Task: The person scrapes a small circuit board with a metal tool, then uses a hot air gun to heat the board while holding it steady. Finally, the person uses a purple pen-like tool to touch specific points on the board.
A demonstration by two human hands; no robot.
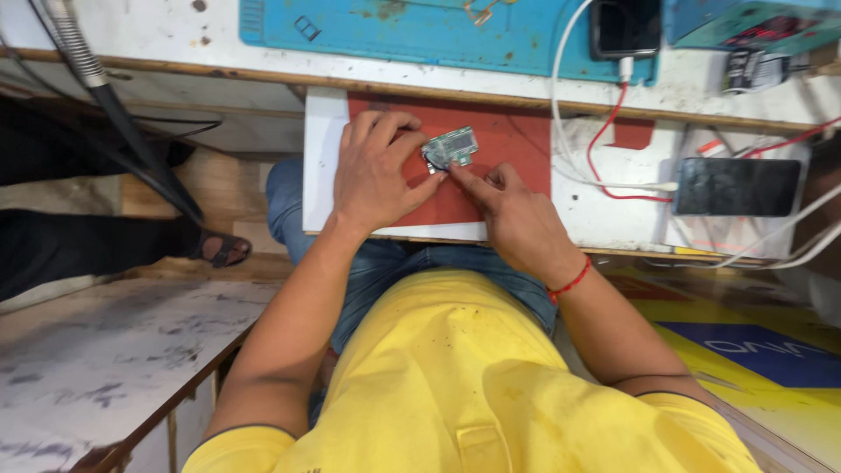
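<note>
The left hand (375,171) lies palm down, fingers curled, pinching a small green circuit board (451,147) on the red mat (512,144) (near the worktop's front edge). The right hand (517,215), loosely closed and holding nothing, presses its index fingertip against the board's lower edge.

A worn white workbench (158,35) with a wooden edge stands above a scuffed, pale floor (96,359).

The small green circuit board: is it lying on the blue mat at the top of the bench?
No: the small green circuit board lies on the red mat, under the fingertips of the left hand and right hand.
</note>
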